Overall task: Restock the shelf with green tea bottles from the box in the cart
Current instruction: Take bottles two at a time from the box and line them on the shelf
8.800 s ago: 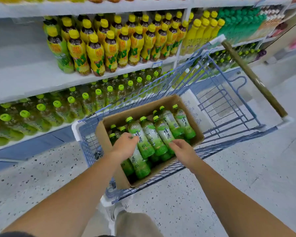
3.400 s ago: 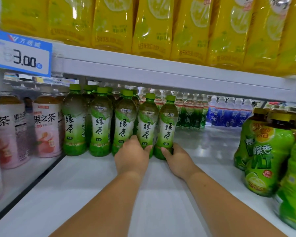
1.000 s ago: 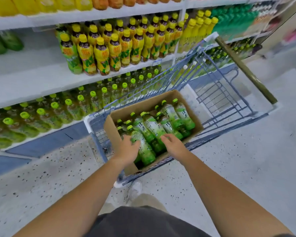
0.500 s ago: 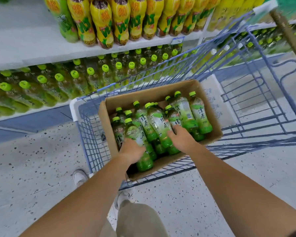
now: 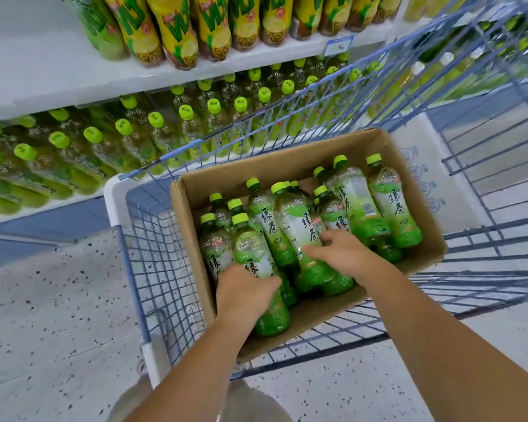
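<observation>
Both hands are down in the cardboard box (image 5: 287, 167), which sits in the blue wire cart (image 5: 153, 254) at the centre of the frame. The green tea bottles (image 5: 392, 205) lie in it on their sides in a loose pile with their caps toward the top of the frame. The ones underneath are mostly buried, so I can't get a real count.

The left hand (image 5: 244, 295) is wrapped around the lower half of the front-left bottle (image 5: 252, 251). It covers most of the label, and only the green base pokes out below the wrist.

The right hand (image 5: 340, 254) grips the middle bottle (image 5: 297, 223), thumb laid across it and fingers curled down the far side. The fingertips disappear between the bottles, so exactly how deep that grip goes is hard to say.

At left of frame, the lower shelf (image 5: 58, 202) has rows of green-capped bottles (image 5: 124, 127), partly seen through the cart's wires. The upper shelf's yellow bottles (image 5: 177, 35) are cut off by the top edge, so no caps are visible. There's a price tag (image 5: 337, 45) at upper right of centre, too blurry to read. The right side of the cart is smeared and runs out of frame.
</observation>
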`<action>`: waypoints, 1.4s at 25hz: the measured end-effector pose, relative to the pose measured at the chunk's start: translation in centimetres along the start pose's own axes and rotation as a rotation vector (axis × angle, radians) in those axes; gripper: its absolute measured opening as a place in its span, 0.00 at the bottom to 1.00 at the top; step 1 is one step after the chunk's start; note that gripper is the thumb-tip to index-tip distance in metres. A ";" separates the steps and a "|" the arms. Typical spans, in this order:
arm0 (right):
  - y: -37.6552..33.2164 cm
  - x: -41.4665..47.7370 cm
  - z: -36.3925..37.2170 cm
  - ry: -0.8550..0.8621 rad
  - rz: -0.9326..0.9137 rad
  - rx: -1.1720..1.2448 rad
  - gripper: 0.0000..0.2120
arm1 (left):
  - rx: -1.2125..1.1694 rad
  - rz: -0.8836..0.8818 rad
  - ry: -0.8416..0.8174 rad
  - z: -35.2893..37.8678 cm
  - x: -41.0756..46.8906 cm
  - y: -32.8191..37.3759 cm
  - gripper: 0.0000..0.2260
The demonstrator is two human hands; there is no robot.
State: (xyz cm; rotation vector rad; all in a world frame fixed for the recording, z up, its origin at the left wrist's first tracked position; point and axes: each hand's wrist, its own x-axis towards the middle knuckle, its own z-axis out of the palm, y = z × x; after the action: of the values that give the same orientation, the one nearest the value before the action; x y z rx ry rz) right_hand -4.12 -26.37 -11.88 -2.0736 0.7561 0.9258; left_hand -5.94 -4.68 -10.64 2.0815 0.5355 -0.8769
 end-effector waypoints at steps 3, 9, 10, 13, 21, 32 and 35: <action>-0.4 0.0 0.6 -0.063 0.045 0.028 0.48 | -0.030 -0.016 0.048 -0.2 0.1 -0.7 0.13; -1.5 -2.6 4.2 0.114 0.012 0.399 0.12 | -0.132 0.069 -0.027 -3.0 -0.2 0.1 0.21; -1.6 -3.3 4.4 0.143 0.004 0.419 0.11 | -0.147 0.090 -0.046 -3.6 -0.5 0.4 0.22; -3.0 -5.8 5.1 0.191 -0.007 0.402 0.31 | -0.217 0.144 -0.084 -5.9 -1.4 0.8 0.23; -13.0 -12.2 8.9 0.267 -0.128 0.376 0.26 | -0.267 0.286 0.011 -18.3 -2.1 0.4 0.22; -34.6 -14.3 18.0 0.345 -0.337 0.434 0.19 | -0.244 0.451 0.215 -41.5 3.4 -2.9 0.19; -39.1 -12.8 20.7 0.370 -0.369 0.429 0.16 | -0.194 0.488 0.268 -46.2 5.5 -3.8 0.20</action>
State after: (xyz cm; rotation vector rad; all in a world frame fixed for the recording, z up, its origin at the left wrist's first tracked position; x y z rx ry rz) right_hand 9.82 14.84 3.25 -1.9186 0.6544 0.1562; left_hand 13.92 35.06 3.78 2.0307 0.2174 -0.2562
